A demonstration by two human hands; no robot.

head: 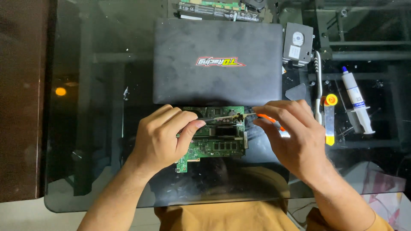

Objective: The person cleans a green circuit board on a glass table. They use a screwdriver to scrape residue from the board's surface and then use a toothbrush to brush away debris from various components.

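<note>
I'm curling my left hand [160,137] on the green circuit board [214,145], my right hand [291,132] pinching the orange-handled screwdriver [239,115] flat across it.

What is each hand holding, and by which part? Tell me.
The left hand grips the green circuit board at its left edge. The right hand holds an orange-handled screwdriver by the handle, with its tip over the board.

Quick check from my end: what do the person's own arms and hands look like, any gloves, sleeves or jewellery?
Both hands are bare: no gloves, rings, watch or bands show on the left hand or the right hand. The forearms are uncovered too. Only at the lower right edge does a mustard-yellow sleeve show, the same colour as the shirt at the bottom of the view.
</note>
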